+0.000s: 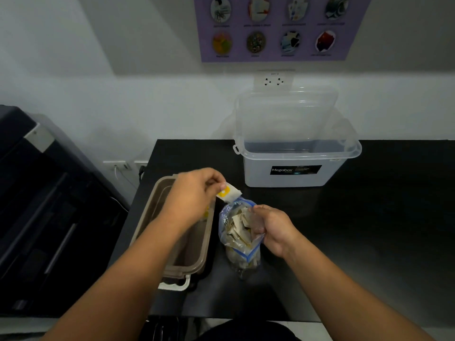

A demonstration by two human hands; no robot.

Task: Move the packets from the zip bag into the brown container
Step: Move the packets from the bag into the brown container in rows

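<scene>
Right hand [272,230]: fingers closed on the rim of the zip bag [240,233], holding its mouth open on the black desk [369,230].
Zip bag: clear, crowded with pale packets [237,226].
Brown container [182,242]: open, just left of the bag.
Left hand [194,193]: fingers pinching one white and yellow packet [229,192] above the container's far end.
Clear tub [295,153]: farther back, lid raised.

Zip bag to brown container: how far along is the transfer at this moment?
Early to midway. A yellow-marked item shows inside the brown container, suggesting some moved. In hand: the left hand pinches a white-and-yellow packet between bag and container. Left: the zip bag, held open by the right hand, still holds many packets.
</scene>
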